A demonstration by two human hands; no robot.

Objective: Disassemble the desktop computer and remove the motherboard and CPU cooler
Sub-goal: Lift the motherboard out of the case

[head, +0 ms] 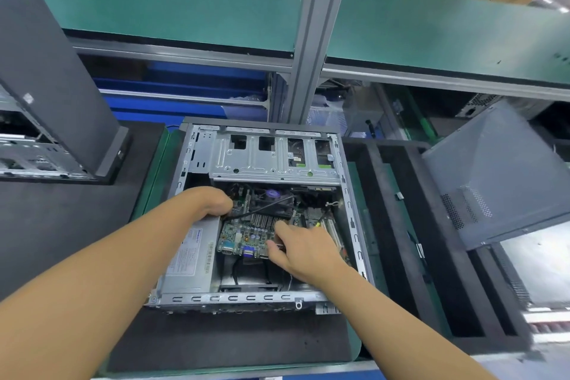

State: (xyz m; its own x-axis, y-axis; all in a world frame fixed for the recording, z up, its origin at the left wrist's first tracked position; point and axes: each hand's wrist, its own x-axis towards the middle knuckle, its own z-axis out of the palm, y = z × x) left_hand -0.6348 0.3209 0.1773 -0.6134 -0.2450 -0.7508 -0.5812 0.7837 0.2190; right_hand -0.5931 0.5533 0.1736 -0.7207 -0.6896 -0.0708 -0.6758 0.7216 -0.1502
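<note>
One open computer case (262, 148) lies on the worktop (152, 182), with one motherboard (243, 237), one CPU cooler (271, 200) and one power supply (191, 256) inside. The left grip (212, 202) curls narrow at the board's far corner with its fingertips hidden, so I cannot tell what it holds. The right grip (303, 248) pinches the motherboard's near edge between thumb and fingers. The cooler sits just beyond it and the power supply to its left.
</note>
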